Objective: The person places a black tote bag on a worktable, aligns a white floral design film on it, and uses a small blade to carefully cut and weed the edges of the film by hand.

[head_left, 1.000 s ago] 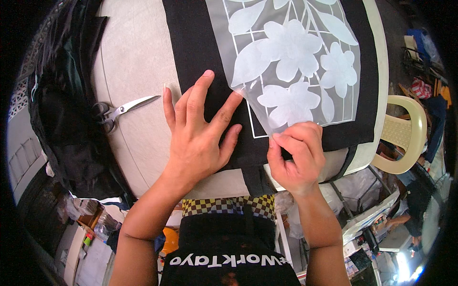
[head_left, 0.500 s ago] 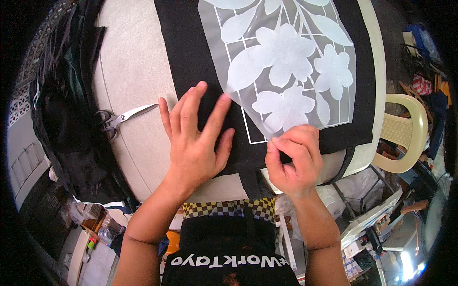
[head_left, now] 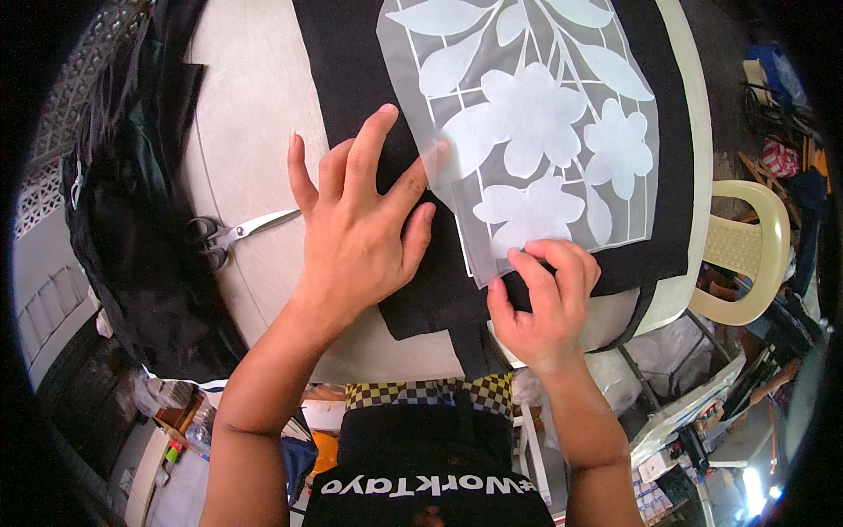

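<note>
A translucent film (head_left: 448, 39) with a white floral and lattice design lies over black fabric (head_left: 351, 79) on the pale table. My left hand (head_left: 356, 211) is open, fingers spread over the fabric beside the film's left edge. Its index fingertip shows through the film, under the edge. At the film's lower edge is my right hand (head_left: 549, 303), fingers loosely bent. Its index fingertip rests on the film near the lowest flower, while the thumb stands apart, beside the film's lower corner. Scissors (head_left: 241, 230) with black handles lie left of my left hand, blades parted slightly or closed, I cannot tell.
A heap of black cloth (head_left: 132, 255) hangs along the table's left side. Pale tabletop (head_left: 250, 97) shows between it and the fabric. A cream plastic chair (head_left: 764, 255) stands off the right edge. Assorted clutter lies on the floor below.
My right hand's pinch on the film's lower edge has loosened, and the film's lower left corner has come down over the fabric. My left index fingertip has slipped under the film's edge.
</note>
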Motion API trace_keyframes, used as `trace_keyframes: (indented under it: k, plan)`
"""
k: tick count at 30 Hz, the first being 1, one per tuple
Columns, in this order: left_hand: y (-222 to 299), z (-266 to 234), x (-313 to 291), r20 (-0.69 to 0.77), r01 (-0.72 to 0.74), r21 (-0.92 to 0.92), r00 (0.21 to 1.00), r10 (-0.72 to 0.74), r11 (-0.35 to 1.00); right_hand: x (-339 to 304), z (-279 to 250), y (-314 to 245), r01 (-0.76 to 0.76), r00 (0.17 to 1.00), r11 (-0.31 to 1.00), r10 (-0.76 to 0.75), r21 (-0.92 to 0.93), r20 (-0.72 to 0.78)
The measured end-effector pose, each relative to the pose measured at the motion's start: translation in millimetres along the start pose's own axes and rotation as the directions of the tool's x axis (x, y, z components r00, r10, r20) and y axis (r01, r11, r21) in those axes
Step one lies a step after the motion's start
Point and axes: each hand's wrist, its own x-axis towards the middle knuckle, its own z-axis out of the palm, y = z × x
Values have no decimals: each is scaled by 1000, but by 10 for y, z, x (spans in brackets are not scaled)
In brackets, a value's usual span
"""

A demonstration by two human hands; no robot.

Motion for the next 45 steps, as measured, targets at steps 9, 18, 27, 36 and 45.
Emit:
trace_keyframes:
  k: [9,18,27,36,45]
  plan:
    - [-171,-33,160,4,-55,46,999,55,997,-84,-261,150,-22,998,957,38,-289,49]
    - [-250,20,215,-7,-60,-13,998,60,998,-128,-308,296,-161,979,935,192,-317,70]
    - [-206,6,209,-30,-51,18,998,52,999,-140,-299,317,-144,981,930,180,-338,78]
    - [-367,2,415,-66,-78,63,994,82,995,-138,-301,310,-150,980,932,184,-329,73]
    - [-48,-9,227,33,-14,87,999,11,996,-206,-514,490,-147,980,947,179,-286,91]
